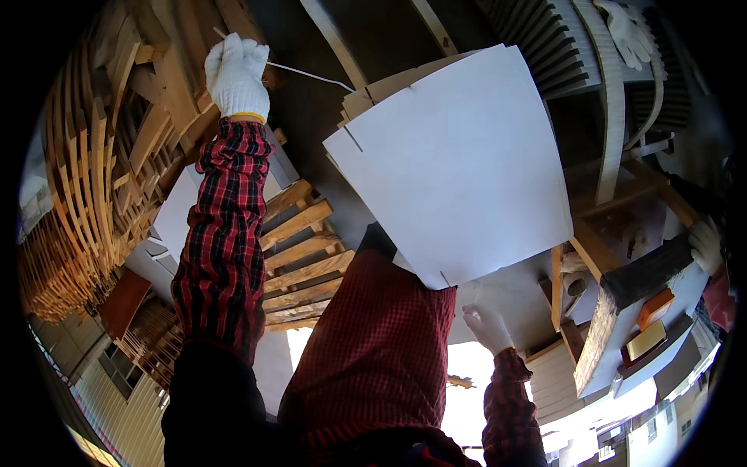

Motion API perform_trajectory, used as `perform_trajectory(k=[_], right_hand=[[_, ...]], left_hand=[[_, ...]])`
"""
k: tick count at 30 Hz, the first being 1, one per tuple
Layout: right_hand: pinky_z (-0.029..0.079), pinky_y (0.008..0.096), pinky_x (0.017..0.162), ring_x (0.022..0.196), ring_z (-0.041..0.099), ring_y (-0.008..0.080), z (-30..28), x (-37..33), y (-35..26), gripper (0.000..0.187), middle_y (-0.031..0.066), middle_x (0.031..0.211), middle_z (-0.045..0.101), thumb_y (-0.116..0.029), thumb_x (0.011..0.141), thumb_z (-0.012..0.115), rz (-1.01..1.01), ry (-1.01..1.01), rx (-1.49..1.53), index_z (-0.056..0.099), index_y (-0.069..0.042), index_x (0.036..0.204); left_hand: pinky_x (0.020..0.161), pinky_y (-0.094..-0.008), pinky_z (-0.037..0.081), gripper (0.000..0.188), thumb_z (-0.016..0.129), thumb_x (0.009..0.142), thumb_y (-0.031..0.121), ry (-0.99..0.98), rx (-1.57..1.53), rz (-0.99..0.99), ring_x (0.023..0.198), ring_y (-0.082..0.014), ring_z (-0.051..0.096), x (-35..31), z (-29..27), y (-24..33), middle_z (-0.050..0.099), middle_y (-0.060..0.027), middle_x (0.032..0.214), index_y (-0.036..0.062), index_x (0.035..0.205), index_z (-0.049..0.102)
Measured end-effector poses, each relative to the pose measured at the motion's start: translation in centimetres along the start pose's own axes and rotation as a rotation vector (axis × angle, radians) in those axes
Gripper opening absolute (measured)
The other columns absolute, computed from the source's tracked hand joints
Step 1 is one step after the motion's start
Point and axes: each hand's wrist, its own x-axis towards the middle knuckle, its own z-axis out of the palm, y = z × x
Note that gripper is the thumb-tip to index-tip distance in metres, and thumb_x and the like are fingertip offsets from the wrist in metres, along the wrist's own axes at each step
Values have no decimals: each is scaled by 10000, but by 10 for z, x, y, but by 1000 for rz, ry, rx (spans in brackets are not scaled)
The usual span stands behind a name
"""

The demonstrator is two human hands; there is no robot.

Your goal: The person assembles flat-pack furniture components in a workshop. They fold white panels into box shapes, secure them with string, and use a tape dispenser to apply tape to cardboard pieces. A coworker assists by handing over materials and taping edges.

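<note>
We grip cord, left hand; cannot tell for right hand. Likely cord-pulling step near sheets; next needs tension.

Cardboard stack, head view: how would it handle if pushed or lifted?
The cardboard stack is probably fairly stiff, since its broad white face looks nearly flat. Likely heavier than one sheet: several layered edges show at upper left. Layers might slide over each other, as those edges sit out of line.
</note>
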Motion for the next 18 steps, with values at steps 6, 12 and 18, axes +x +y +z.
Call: perform_trajectory(k=[6, 12, 18], right_hand=[[526, 443, 852, 971, 680, 363, -13, 25, -16, 308, 199, 1027, 714, -273, 876, 626, 80, 206, -81, 685, -9, 1024], [548, 427, 832, 925, 689, 311, -47, 20, -77, 452, 147, 1188, 668, -289, 821, 731, -36, 301, -348, 629, -63, 1199], [579, 344, 780, 816, 684, 230, -81, -13, -345, 879, 166, 1484, 473, -207, 716, 852, -751, 504, 84, 416, -80, 1469]], left_hand=[[962, -522, 538, 109, 612, 996, 107, -208, 125, 80, 795, -185, 615, -1, 13, 75, 602, -74, 825, 35, 1066, 569], [1126, -569, 367, 132, 512, 1046, 145, -799, -365, -110, 876, -215, 585, -1, 3, 188, 539, -52, 912, 37, 1120, 522], [924, -364, 405, 172, 366, 1097, 195, -899, -403, -218, 848, -178, 498, -168, 56, 337, 497, -30, 871, 61, 1043, 461]])
